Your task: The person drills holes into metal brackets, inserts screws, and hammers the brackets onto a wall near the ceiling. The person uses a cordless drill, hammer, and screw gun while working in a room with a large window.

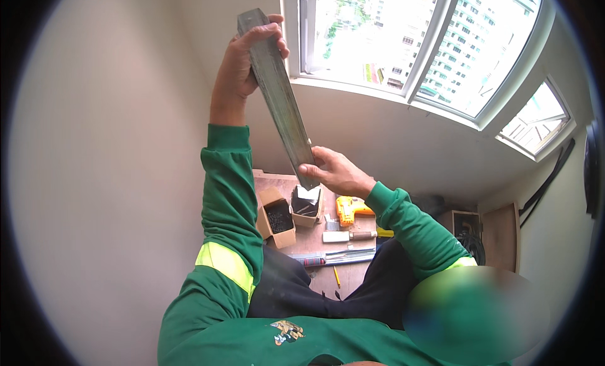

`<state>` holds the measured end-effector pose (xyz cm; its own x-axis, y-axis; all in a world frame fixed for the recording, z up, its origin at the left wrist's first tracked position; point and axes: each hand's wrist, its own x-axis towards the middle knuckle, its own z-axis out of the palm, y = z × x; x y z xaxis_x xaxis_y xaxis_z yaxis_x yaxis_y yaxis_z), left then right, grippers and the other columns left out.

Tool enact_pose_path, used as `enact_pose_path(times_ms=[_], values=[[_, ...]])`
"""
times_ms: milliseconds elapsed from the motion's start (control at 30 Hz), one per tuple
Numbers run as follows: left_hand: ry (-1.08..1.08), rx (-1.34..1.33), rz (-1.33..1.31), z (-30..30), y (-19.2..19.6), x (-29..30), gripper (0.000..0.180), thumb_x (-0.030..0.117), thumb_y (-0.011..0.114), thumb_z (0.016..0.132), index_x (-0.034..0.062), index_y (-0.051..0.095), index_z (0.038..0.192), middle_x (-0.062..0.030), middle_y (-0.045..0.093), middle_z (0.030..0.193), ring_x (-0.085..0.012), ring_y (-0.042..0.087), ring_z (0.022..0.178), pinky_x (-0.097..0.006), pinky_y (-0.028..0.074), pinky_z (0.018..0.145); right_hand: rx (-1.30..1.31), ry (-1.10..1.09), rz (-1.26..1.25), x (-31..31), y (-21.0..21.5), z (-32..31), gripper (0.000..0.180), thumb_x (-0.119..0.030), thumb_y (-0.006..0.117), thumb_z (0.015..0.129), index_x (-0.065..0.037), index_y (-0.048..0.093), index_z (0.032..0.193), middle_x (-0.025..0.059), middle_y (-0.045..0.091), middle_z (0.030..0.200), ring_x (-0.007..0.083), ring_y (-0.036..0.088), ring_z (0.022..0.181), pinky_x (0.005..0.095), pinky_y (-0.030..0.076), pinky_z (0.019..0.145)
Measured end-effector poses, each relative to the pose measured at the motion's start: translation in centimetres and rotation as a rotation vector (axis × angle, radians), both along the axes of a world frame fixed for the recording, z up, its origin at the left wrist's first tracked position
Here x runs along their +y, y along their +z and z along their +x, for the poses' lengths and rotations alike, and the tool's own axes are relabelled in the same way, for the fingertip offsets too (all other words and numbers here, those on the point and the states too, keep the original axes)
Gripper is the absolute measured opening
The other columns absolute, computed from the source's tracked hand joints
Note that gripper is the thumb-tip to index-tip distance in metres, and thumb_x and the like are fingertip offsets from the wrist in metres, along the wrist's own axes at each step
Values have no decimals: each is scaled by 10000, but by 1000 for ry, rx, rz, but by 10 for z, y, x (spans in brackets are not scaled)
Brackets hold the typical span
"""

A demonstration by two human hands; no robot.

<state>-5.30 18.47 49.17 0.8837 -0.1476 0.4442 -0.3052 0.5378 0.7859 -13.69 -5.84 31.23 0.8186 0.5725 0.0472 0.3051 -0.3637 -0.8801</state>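
A long grey metal channel (282, 101) is held up at a slant before me, its far end high on the left and its near end lower, toward the middle. My left hand (247, 60) is wrapped round the upper end, thumb across the face. Near the lower end, my right hand (340, 172) grips the channel's edge between thumb and fingers. Below that end sit an open cardboard box of small black screws (279, 218) and another box (307, 219) with dark pieces and white paper in it. A yellow power drill (348, 209) lies to their right.
On the wooden board (321, 281) between my legs lie a tool with a pale block and brown handle (346, 237), metal strips (350, 257) and a yellow pencil (336, 276). Windows (378, 44) are ahead, a wall (113, 177) at left. An open wooden cabinet (501, 237) stands right.
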Motion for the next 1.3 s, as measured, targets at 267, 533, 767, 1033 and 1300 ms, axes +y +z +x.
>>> enact_pose_path(times_ms=[267, 533, 767, 1033, 1300], values=[[-46, -21, 20, -4, 2, -12, 525, 147, 752, 959, -55, 567, 1407, -55, 661, 951, -167, 672, 876, -327, 559, 814, -29, -21, -12, -12, 13, -3, 326, -214, 672, 1050, 46, 700, 1245, 231, 778, 1081, 304, 767, 993, 433, 590, 914], [-130, -117, 216, -7, -5, -31, 497, 211, 731, 1026, -37, 606, 1437, -87, 723, 1027, -204, 744, 949, -376, 621, 924, -293, -205, 126, -16, 8, 7, 240, -177, 675, 994, 23, 691, 1126, 262, 692, 956, 411, 696, 874, 482, 548, 827], [-164, -166, 604, -6, -19, -57, 456, 306, 767, 1031, 37, 685, 1391, -33, 732, 997, -137, 715, 917, -316, 576, 882, -401, -325, -286, -32, 23, -6, 510, -313, 705, 1019, -4, 616, 1415, 213, 591, 1414, 402, 595, 1323, 541, 504, 1111], [-149, -49, 1233, 83, -178, -42, 148, 99, 761, 925, 96, 734, 1071, 43, 697, 952, -89, 625, 904, -306, 522, 849, -362, -47, -546, -37, 25, -49, 491, -329, 762, 983, -15, 584, 1315, 218, 594, 1311, 412, 629, 1265, 540, 551, 1017], [-184, 200, 1848, 71, -366, -12, 528, 225, 788, 839, 188, 734, 1363, -177, 765, 1290, -364, 712, 1237, -483, 554, 1069, -328, 258, -548, -20, -8, -108, 458, -260, 767, 924, 58, 619, 1219, 241, 647, 1111, 430, 721, 1014, 561, 569, 867]])
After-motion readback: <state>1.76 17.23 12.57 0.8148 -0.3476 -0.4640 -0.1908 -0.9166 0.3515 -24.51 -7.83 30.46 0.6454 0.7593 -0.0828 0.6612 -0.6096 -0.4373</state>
